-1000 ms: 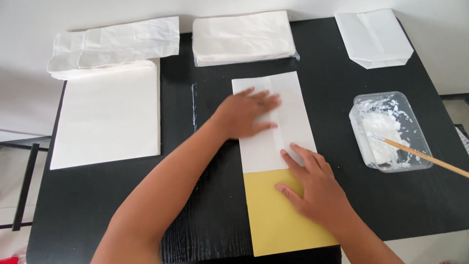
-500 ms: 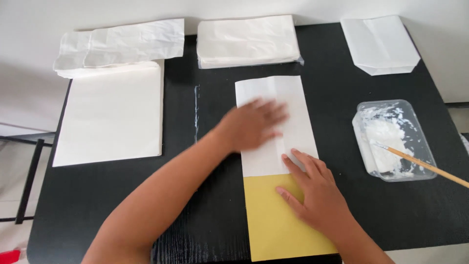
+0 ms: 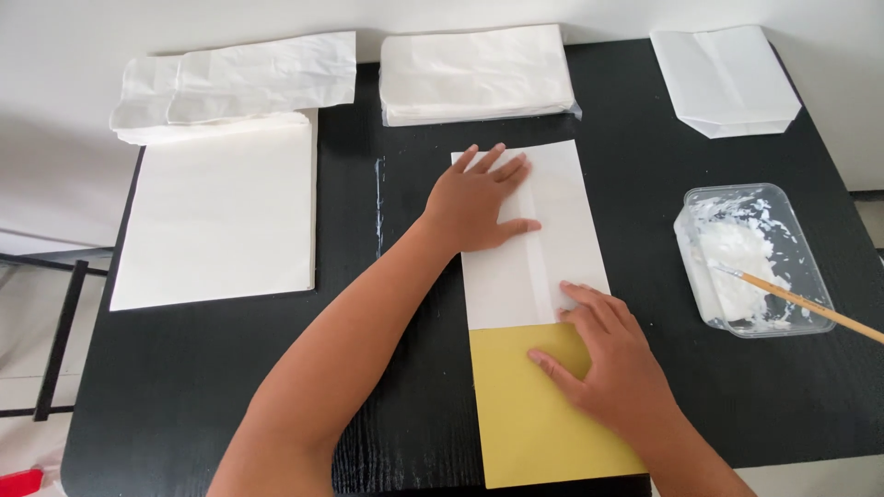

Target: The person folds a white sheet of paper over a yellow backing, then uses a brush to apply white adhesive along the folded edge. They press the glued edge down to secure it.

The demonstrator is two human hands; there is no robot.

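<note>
While both palms press flat, fingers spread and holding nothing, the left hand (image 3: pixel 479 202) lies on the upper part of a folded white paper sheet (image 3: pixel 529 235) at the middle of the black counter (image 3: pixel 387 368). The right hand (image 3: pixel 603 364) rests lower, across the sheet's edge and a yellow board (image 3: pixel 534 423) beneath. A clear tub of white paste (image 3: pixel 750 258) with a brush (image 3: pixel 810 304) sits to the right.
</note>
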